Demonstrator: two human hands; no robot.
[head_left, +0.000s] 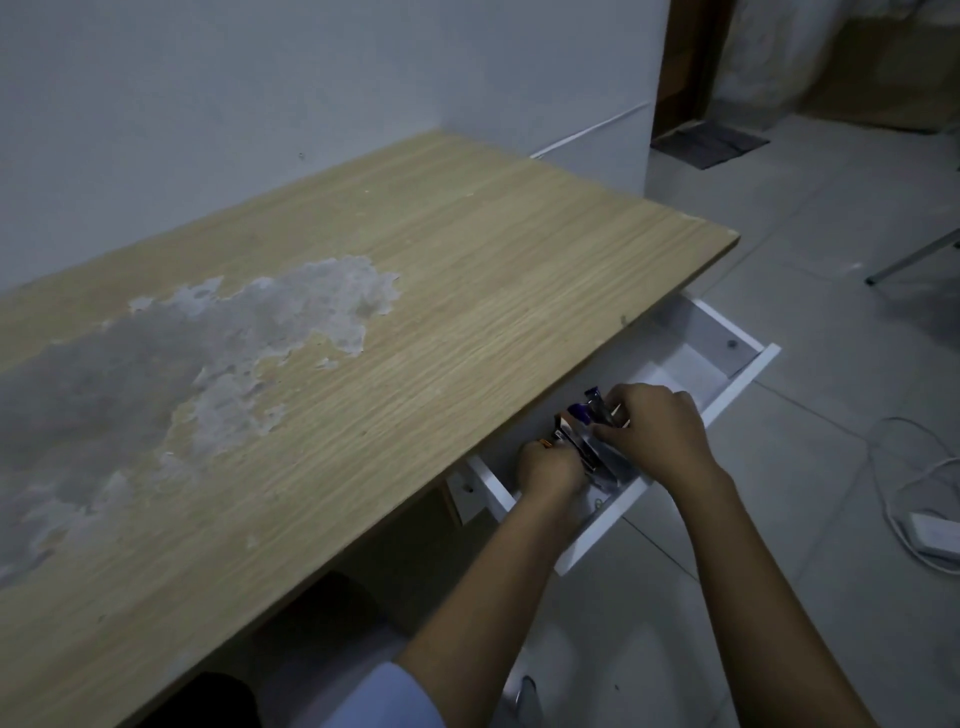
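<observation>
A white drawer (740, 387) stands pulled out from under the wooden desk (467, 270). Both my hands reach into its near end. My right hand (657, 434) grips a bundle of shiny packets (587, 426), silver with blue and purple parts, from the right side. My left hand (548, 467) holds the same bundle from the left, its fingers curled round the packets and partly hidden under the desk edge. A small orange item (544, 442) shows by my left fingers. The far end of the drawer looks bare.
The desk top has a large patch of peeled, grey surface (208, 353) on its left half. A white power adapter with cables (935, 532) lies on the tiled floor at right. A metal leg (914, 257) slants in at far right. A wall backs the desk.
</observation>
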